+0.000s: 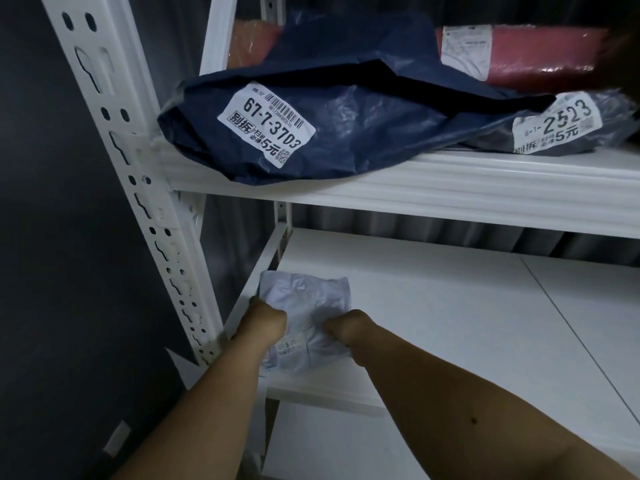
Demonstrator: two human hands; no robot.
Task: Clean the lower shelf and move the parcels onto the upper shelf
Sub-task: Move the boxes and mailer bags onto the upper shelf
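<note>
The big white rack point(194, 237) has a lower shelf point(433, 306) with one small pale parcel point(304, 306) at its left front corner. The left hand point(265, 320) and right hand point(341, 329) both pinch its near edge. They should lift it together, level, up beside the blue parcel point(311, 119).

navy parcel point(346, 129): glossy crinkled plastic | lower shelf point(433, 306): smooth matt white

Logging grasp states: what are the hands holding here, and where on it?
Both hands grip the small pale parcel on the lower shelf: left hand at its left side, right hand at its right.
</note>
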